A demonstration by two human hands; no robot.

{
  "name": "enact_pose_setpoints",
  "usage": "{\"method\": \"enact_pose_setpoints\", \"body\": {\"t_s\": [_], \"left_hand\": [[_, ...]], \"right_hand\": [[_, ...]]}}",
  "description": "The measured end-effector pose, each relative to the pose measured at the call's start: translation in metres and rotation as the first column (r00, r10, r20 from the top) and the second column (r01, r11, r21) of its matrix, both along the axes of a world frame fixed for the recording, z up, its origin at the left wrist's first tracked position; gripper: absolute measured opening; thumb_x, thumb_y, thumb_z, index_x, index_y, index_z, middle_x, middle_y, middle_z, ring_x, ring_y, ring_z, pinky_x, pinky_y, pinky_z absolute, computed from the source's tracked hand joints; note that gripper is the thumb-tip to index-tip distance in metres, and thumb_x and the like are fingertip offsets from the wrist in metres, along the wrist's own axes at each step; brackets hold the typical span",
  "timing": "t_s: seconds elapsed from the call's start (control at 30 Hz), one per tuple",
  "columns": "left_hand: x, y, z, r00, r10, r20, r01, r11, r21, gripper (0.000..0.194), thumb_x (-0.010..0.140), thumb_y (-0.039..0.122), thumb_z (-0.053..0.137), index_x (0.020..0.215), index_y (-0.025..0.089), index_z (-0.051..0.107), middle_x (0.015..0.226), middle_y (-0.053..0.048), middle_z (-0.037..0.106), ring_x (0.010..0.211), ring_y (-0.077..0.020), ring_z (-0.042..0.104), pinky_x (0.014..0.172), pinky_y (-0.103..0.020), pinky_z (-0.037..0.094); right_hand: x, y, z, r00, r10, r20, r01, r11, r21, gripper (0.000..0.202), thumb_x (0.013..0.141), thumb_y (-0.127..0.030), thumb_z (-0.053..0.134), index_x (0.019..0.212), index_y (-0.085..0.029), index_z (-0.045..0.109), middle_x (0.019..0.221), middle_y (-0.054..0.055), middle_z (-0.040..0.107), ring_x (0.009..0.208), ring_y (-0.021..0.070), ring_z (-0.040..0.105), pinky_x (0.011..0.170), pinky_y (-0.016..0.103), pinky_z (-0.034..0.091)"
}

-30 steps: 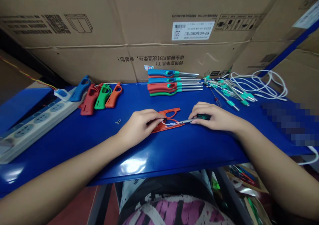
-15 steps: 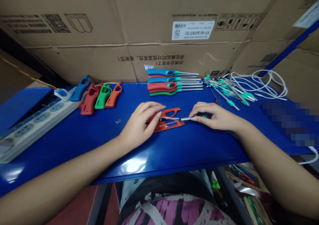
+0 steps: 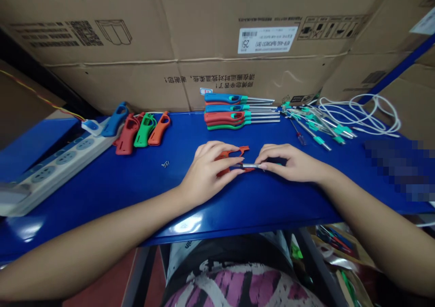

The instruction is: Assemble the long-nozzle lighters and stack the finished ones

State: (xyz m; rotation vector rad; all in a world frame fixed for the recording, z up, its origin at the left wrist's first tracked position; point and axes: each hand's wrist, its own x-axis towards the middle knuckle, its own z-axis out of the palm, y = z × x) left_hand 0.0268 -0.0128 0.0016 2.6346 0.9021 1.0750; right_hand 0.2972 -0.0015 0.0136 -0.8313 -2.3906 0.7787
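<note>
Two orange shell halves lie on the blue table, largely covered by my left hand. The fingers of that hand are closed around the left end of a thin metal tube, just above the shells. My right hand pinches the tube's other end between thumb and index finger. A bit of green shows beneath the right palm; most of that part is hidden. Several small screws lie left of my left hand.
Several assembled lighters are stacked at the back. Empty coloured handles and a power strip stand left. Metal tubes with green parts, a screwdriver and a white cable lie right. A cardboard wall rises behind.
My left hand has moved right, from the orange shells to the metal tube, and its fingers have closed on it. My right hand still grips the tube. The whole view has shifted slightly.
</note>
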Motion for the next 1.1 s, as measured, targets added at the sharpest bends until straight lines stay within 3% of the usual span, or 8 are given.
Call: {"method": "enact_pose_setpoints", "body": {"t_s": [0.1,0.33,0.63,0.87,1.0,1.1], "left_hand": [[0.000,0.001,0.001,1.000,0.006,0.013,-0.006,1.000,0.013,0.015,0.094,0.033,0.067,0.103,0.027,0.077,0.120,-0.006,0.072,0.114,-0.0246,0.059,0.098,-0.044,0.044],[-0.001,0.002,0.002,0.996,-0.075,0.054,0.073,0.996,0.052,0.012,0.091,0.028,0.071,0.101,0.026,0.078,0.116,-0.005,0.074,0.110,-0.0229,0.061,0.097,-0.042,0.043],[-0.002,0.006,0.000,0.985,-0.162,0.056,0.163,0.986,-0.016,0.010,0.087,0.032,0.076,0.095,0.027,0.079,0.120,-0.004,0.073,0.110,-0.0224,0.062,0.098,-0.043,0.042],[0.010,0.023,0.017,0.977,-0.211,-0.043,0.192,0.946,-0.262,0.011,0.078,0.033,0.083,0.084,0.024,0.079,0.107,-0.002,0.077,0.103,-0.0231,0.065,0.096,-0.042,0.044],[0.018,0.037,0.026,0.958,-0.286,-0.036,0.263,0.919,-0.293,0.012,0.076,0.028,0.085,0.082,0.020,0.078,0.105,-0.004,0.077,0.102,-0.0213,0.067,0.092,-0.036,0.049],[0.023,0.041,0.026,0.968,-0.247,-0.037,0.230,0.937,-0.263,0.011,0.074,0.022,0.086,0.080,0.018,0.077,0.097,-0.005,0.078,0.097,-0.0208,0.068,0.089,-0.035,0.051]], "right_hand": [[-0.002,-0.001,0.000,1.000,0.010,-0.016,-0.010,1.000,-0.004,0.022,0.097,-0.034,0.058,0.100,-0.019,0.073,0.089,0.006,0.071,0.081,0.0168,0.063,0.077,0.033,0.051],[-0.004,-0.003,0.001,1.000,0.015,-0.018,-0.017,0.995,-0.100,0.026,0.099,-0.033,0.054,0.094,-0.016,0.072,0.075,0.003,0.066,0.072,0.0140,0.060,0.071,0.029,0.049],[-0.004,-0.005,0.002,0.998,0.049,0.028,-0.042,0.976,-0.213,0.033,0.100,-0.037,0.053,0.080,-0.016,0.069,0.074,0.003,0.065,0.071,0.0138,0.059,0.074,0.029,0.048],[0.001,-0.003,0.001,0.998,0.063,0.020,-0.060,0.990,-0.124,0.023,0.098,-0.030,0.056,0.094,-0.015,0.073,0.076,0.005,0.069,0.077,0.0156,0.058,0.076,0.029,0.048],[0.005,0.000,0.002,1.000,0.028,-0.004,-0.028,0.999,-0.041,0.021,0.097,-0.030,0.060,0.099,-0.016,0.074,0.087,0.007,0.073,0.082,0.0171,0.060,0.078,0.032,0.049],[0.007,0.003,0.002,1.000,-0.001,0.002,0.001,0.998,0.067,0.019,0.096,-0.030,0.060,0.098,-0.018,0.074,0.092,0.007,0.074,0.086,0.0188,0.060,0.081,0.034,0.049]]}}
